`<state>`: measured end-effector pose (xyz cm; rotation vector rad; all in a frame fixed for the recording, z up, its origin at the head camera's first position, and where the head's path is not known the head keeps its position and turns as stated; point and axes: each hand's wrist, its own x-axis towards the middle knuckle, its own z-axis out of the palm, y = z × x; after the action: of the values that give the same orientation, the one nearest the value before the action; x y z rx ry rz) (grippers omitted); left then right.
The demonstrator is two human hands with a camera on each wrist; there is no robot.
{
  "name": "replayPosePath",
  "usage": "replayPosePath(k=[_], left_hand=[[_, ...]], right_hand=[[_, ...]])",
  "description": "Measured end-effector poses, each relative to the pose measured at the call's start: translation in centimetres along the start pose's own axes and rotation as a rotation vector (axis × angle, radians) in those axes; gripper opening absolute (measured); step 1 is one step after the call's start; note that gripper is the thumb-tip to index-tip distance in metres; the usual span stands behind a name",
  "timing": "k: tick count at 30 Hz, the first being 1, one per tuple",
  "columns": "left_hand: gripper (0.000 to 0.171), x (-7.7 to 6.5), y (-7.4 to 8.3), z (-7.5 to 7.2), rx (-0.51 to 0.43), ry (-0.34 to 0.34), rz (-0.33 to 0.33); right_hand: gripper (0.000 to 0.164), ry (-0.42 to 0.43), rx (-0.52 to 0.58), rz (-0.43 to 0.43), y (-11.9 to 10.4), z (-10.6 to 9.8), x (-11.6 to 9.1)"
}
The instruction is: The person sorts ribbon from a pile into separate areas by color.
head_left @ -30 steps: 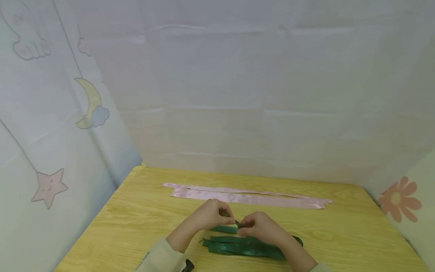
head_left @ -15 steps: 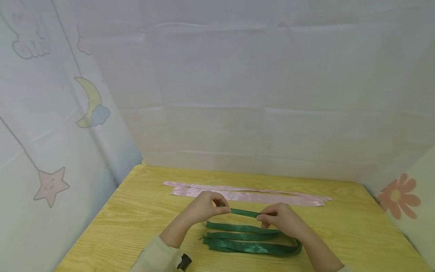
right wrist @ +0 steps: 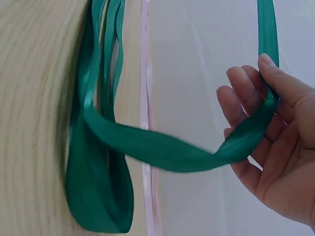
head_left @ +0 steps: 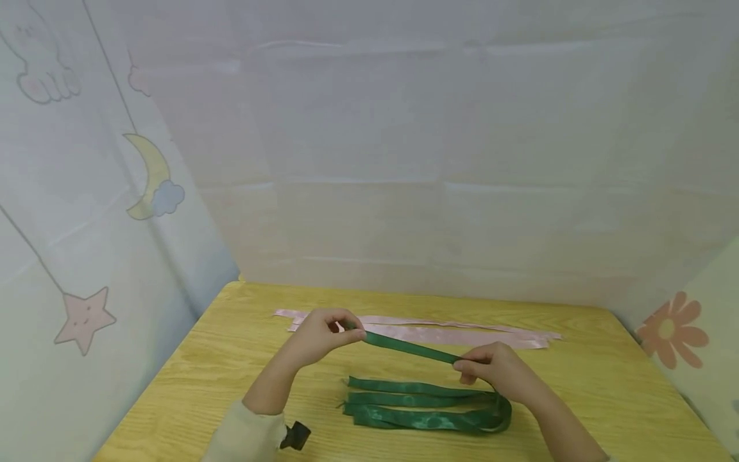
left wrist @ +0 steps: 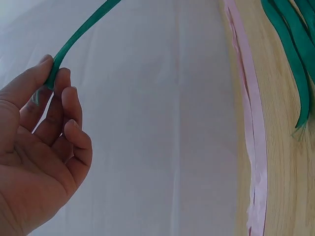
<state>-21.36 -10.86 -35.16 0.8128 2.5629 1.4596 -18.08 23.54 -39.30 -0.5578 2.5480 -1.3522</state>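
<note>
Holding, head view: one green ribbon, drawn taut between left hand and right hand. Landmark: pink ribbons, laid lengthwise on a wooden table, close to its far edge. Left hand: narrow pinch on the ribbon, overlapping the pink ribbons' left portion. Right hand: narrow pinch farther along, on the near side of the pink ribbons. Folded green lengths: lay nearer the person than the pink ribbons, loop toward the right. Wood grain showed between both groups, and from the pink ribbons' right ends to the table's right edge. Pale sheet: hung beyond the pink ribbons.

Left wrist view: thumb met fingertips on the ribbon, its frayed end protruding below; the hand appeared left of the pink ribbons, the folded green lengths right.

Right wrist view: thumb pressed ribbon against fingers, right of the pink ribbons; a slack, twisted stretch crossed before them toward the folded green lengths, left.
</note>
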Motion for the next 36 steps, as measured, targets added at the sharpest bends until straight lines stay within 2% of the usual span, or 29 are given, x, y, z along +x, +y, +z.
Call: replayPosePath(k=[5,12,16,19,24,28,36], left_hand=[[0.017,-0.8,-1.5,-1.1,-0.016,0.04,-0.03],[0.015,-2.0,-5.0,-2.2,-0.005,0.074,-0.077],[0.016,-2.8,-6.9,-2.4,-0.011,0.07,-0.138],[0.019,-3.3,-8.3,-2.6,0.009,0.081,-0.178],[0.022,-4.0,-10.0,-3.3,0.027,0.082,-0.204],[0.023,-4.6,-10.9,-3.8,-0.002,0.096,-0.248],[0.02,-5.2,-11.6,-5.1,0.056,0.197,-0.372]], right_hand=[[0.026,-0.024,0.035,-0.02,1.3,-0.3,-0.5],[0.03,-0.096,0.096,-0.047,2.6,-0.9,-1.3],[0.031,-0.17,0.148,-0.088,2.9,-1.0,-1.5],[0.03,-0.189,0.159,-0.122,3.0,-0.9,-1.6],[0.029,-0.171,0.163,-0.139,3.4,-1.0,-1.7],[0.031,-0.144,0.161,-0.099,3.6,-1.4,-1.9],[0.035,-0.03,0.008,-0.013,4.7,-3.6,-2.9]])
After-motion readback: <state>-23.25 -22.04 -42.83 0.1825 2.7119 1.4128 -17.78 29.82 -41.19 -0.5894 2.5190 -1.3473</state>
